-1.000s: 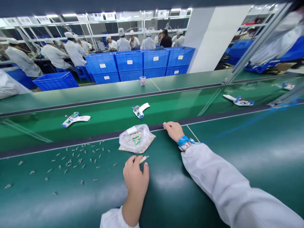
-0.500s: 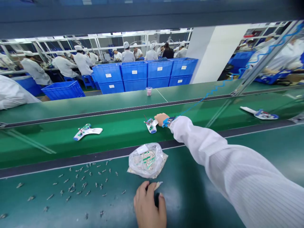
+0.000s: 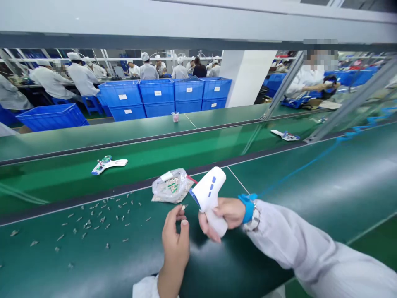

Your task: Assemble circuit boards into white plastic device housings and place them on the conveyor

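My right hand (image 3: 221, 217) is closed around the handle of a white gun-shaped housing (image 3: 208, 188). Its outer face with blue marks is towards me, and it is held above the near bench. A red wire sticks out at its left side. To the left, my left hand (image 3: 176, 236) has curled fingers with a small whitish pointed piece (image 3: 184, 207) between them; its exact kind is too small to tell. Just beyond the left hand lies an open clear plastic bag (image 3: 172, 186) of small pale parts and green strips. Several small metallic parts (image 3: 88, 224) are scattered left of it.
A green conveyor belt (image 3: 167, 149) crosses beyond the bench, carrying another gun-shaped housing (image 3: 108, 164) at left and one (image 3: 285, 135) at right. A small cup (image 3: 175, 117) stands on the far ledge. A coiled blue cord (image 3: 313, 159) runs from my right wrist.
My right hand has lifted the gun-shaped housing off the belt and brought it close to my left hand, turned so its outer face shows. The view has shifted to the right.
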The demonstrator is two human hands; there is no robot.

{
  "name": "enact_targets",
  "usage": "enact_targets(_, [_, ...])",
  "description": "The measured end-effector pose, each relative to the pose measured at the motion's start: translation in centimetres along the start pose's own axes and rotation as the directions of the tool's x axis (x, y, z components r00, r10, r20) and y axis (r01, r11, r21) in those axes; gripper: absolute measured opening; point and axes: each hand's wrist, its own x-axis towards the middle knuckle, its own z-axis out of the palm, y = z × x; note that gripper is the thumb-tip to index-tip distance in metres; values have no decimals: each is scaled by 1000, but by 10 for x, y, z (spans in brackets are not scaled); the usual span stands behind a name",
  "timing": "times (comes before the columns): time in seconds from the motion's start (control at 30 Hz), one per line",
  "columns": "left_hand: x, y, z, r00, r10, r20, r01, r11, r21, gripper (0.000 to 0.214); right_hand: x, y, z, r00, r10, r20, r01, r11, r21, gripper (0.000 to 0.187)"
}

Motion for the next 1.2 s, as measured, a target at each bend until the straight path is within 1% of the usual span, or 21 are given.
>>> enact_targets(0.1, [-12, 25, -11, 994, -76, 80, 85, 988, -128, 43, 3, 35, 34, 989, -94, 115, 61, 963, 264, 74])
enact_targets(0.17, [-19, 37, -18, 981, -133, 139, 159, 968, -192, 43, 7, 52, 48, 973, -157, 171, 81, 919, 385, 71])
enact_targets(0.23, [-23, 45, -23, 962, -193, 193, 238, 939, -248, 43, 13, 63, 56, 951, -209, 227, 82, 880, 467, 69])
enact_targets(0.37, [-25, 53, -33, 914, -277, 295, 373, 860, -348, 41, 22, 68, 63, 907, -272, 321, 57, 835, 547, 65])
enact_targets(0.47, [-24, 57, -42, 878, -283, 385, 437, 804, -403, 41, 28, 66, 63, 888, -258, 380, 12, 840, 542, 61])
enact_targets(0.53, [-23, 57, -47, 868, -271, 417, 451, 780, -433, 40, 31, 64, 62, 879, -231, 417, -22, 854, 520, 59])
enact_targets(0.63, [-20, 55, -50, 882, -250, 398, 429, 777, -462, 37, 35, 60, 60, 885, -193, 424, -44, 872, 488, 58])
enact_targets(0.73, [-15, 49, -49, 904, -221, 367, 383, 801, -461, 33, 36, 52, 58, 909, -167, 382, -31, 887, 461, 55])
enact_targets(0.83, [-9, 42, -48, 921, -191, 341, 332, 842, -425, 31, 36, 40, 56, 933, -145, 330, -9, 906, 424, 48])
enact_targets(0.97, [2, 37, -51, 937, -140, 319, 246, 914, -323, 26, 36, 27, 51, 951, -110, 289, -3, 931, 364, 45])
enact_targets(1.1, [15, 40, -55, 959, -78, 274, 131, 975, -182, 22, 41, 20, 44, 960, -90, 263, 2, 948, 319, 43])
enact_targets(1.2, [24, 42, -57, 952, -30, 304, 69, 990, -120, 21, 46, 17, 39, 958, -87, 274, 4, 957, 289, 43])
